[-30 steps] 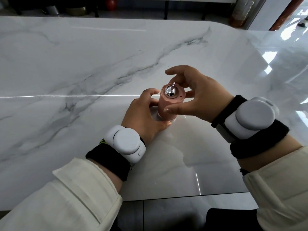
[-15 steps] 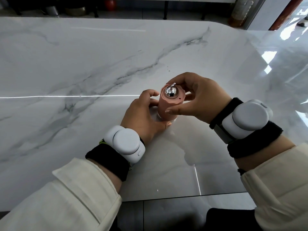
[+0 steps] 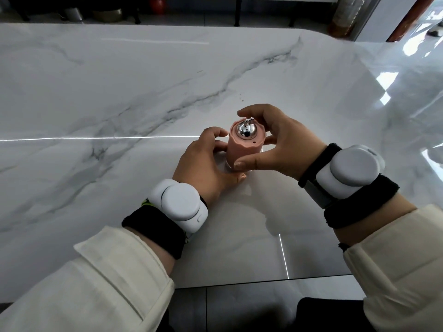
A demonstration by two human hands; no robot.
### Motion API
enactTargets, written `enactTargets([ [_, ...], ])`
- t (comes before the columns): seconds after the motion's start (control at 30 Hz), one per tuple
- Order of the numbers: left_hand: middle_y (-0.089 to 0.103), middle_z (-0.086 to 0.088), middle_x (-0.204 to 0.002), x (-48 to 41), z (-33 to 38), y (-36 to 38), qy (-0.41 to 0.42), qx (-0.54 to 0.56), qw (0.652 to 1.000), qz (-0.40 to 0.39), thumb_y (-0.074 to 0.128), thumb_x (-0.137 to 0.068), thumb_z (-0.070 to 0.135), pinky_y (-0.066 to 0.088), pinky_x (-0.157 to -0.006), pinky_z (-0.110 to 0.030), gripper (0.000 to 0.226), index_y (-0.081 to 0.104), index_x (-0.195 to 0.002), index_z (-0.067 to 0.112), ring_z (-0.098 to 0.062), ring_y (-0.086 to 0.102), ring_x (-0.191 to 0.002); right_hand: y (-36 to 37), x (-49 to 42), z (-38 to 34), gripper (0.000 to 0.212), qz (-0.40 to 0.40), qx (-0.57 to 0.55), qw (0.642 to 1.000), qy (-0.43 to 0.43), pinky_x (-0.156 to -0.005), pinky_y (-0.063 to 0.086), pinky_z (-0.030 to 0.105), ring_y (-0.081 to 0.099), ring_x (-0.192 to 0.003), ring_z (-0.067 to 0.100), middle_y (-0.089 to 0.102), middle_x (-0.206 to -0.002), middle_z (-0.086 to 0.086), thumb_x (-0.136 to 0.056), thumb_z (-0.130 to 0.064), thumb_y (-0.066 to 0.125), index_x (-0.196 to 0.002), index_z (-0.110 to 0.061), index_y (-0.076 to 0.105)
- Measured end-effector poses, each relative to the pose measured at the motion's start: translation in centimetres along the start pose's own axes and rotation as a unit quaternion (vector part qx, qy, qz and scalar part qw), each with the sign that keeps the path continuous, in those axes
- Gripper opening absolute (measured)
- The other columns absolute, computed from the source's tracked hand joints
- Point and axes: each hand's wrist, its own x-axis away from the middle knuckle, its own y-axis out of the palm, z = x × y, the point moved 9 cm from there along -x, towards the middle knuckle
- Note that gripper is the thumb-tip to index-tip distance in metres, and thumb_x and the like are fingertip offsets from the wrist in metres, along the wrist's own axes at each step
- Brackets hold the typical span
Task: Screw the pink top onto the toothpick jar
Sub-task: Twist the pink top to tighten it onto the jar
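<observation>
A pink top [image 3: 242, 149] with a shiny chrome knob [image 3: 247, 131] sits upright on the toothpick jar, whose pale base [image 3: 227, 167] barely shows under it, on the white marble table [image 3: 119, 92]. My right hand [image 3: 282, 144] wraps around the pink top, thumb at the front, fingers curled over the far side. My left hand [image 3: 206, 166] holds the lower part of the jar from the left, thumb tip at the front of the base. Most of the jar is hidden by the top and my hands.
The table's front edge [image 3: 263, 282] runs just below my wrists, with dark floor tiles beyond. Past the far edge stand furniture legs, a red ball [image 3: 157, 3] and a bottle [image 3: 340, 20]. Both wrists carry white devices on black bands.
My right hand has turned around the pink top: the fingers have shifted over its far side and the thumb has slid along the front. The left hand has stayed at the base.
</observation>
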Motion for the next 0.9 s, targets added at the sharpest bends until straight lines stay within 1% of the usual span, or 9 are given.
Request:
enactTargets([
  [0.07,0.064,0.012,-0.102,0.0,0.1,-0.1,-0.002,-0.002,1.000,-0.002,0.082,-0.060,0.026,0.043,-0.091,-0.029,0.071,0.045,-0.120,0.029,-0.015,0.057,-0.108,0.1,-0.1,0.3,0.079,-0.032,-0.021,0.999,-0.003,-0.102,0.048,0.035,0.056,-0.117,0.005,0.061,-0.118,-0.016,-0.053,-0.029,0.089,-0.121,-0.041,0.050],
  [0.13,0.063,0.013,-0.100,0.0,0.1,-0.1,-0.002,-0.001,1.000,-0.003,0.083,-0.059,0.025,0.043,-0.091,-0.029,0.071,0.046,-0.120,0.029,-0.015,0.057,-0.109,0.1,-0.2,0.4,0.071,-0.046,-0.050,0.998,-0.010,-0.105,0.046,0.037,0.057,-0.118,0.005,0.063,-0.121,-0.013,-0.055,-0.026,0.082,-0.116,-0.046,0.051],
  [0.23,0.063,0.012,-0.099,0.0,0.2,-0.1,0.000,-0.001,1.000,0.000,0.083,-0.058,0.023,0.043,-0.092,-0.031,0.071,0.047,-0.118,0.028,-0.015,0.057,-0.109,0.1,-0.2,0.7,0.065,-0.056,-0.081,0.995,-0.014,-0.106,0.046,0.038,0.062,-0.113,0.008,0.066,-0.118,-0.008,-0.062,-0.010,0.081,-0.113,-0.041,0.055],
  [0.3,0.065,0.011,-0.099,0.1,0.2,-0.1,0.001,0.002,1.000,0.002,0.084,-0.058,0.023,0.044,-0.092,-0.031,0.070,0.047,-0.117,0.028,-0.016,0.057,-0.108,0.1,-0.2,0.9,0.062,-0.050,-0.096,0.994,-0.014,-0.105,0.047,0.038,0.065,-0.109,0.011,0.068,-0.113,-0.006,-0.062,-0.003,0.081,-0.108,-0.038,0.058],
  [0.37,0.065,0.011,-0.099,0.0,0.1,-0.1,0.002,0.006,1.000,0.004,0.084,-0.057,0.023,0.044,-0.091,-0.032,0.069,0.048,-0.116,0.027,-0.016,0.058,-0.107,0.0,-0.3,1.0,0.059,-0.034,-0.103,0.994,-0.010,-0.103,0.048,0.040,0.066,-0.107,0.012,0.070,-0.110,-0.005,-0.056,-0.009,0.083,-0.103,-0.037,0.062],
  [0.53,0.066,0.010,-0.101,0.0,0.0,-0.1,0.000,0.011,1.000,0.008,0.084,-0.056,0.023,0.044,-0.089,-0.030,0.069,0.048,-0.115,0.028,-0.016,0.058,-0.104,-0.3,-0.3,1.3,0.055,0.010,-0.093,0.996,0.006,-0.096,0.053,0.042,0.066,-0.100,0.006,0.071,-0.100,-0.013,-0.040,-0.040,0.081,-0.092,-0.040,0.063],
  [0.57,0.066,0.009,-0.101,0.0,0.0,-0.1,0.001,0.012,1.000,0.009,0.084,-0.056,0.023,0.045,-0.089,-0.030,0.069,0.048,-0.115,0.028,-0.016,0.058,-0.104,-0.3,-0.2,1.2,0.053,0.017,-0.089,0.996,0.006,-0.094,0.053,0.041,0.066,-0.099,0.005,0.071,-0.098,-0.014,-0.040,-0.040,0.081,-0.090,-0.040,0.062],
  [0.7,0.067,0.009,-0.101,0.0,0.1,-0.1,0.001,0.016,1.000,0.009,0.083,-0.056,0.025,0.045,-0.088,-0.031,0.068,0.048,-0.114,0.029,-0.017,0.059,-0.104,-0.4,0.0,1.2,0.050,0.045,-0.079,0.996,0.004,-0.090,0.054,0.041,0.065,-0.096,0.006,0.068,-0.091,-0.016,-0.048,-0.028,0.087,-0.085,-0.038,0.056],
  [0.9,0.067,0.007,-0.102,0.0,0.1,0.0,0.001,0.020,1.000,0.006,0.077,-0.051,0.034,0.048,-0.090,-0.037,0.070,0.046,-0.114,0.030,-0.018,0.061,-0.102,-0.4,0.3,0.5,0.055,0.086,-0.047,0.995,-0.010,-0.084,0.054,0.035,0.059,-0.083,-0.002,0.061,-0.089,-0.017,-0.053,-0.028,0.089,-0.086,-0.037,0.046],
])
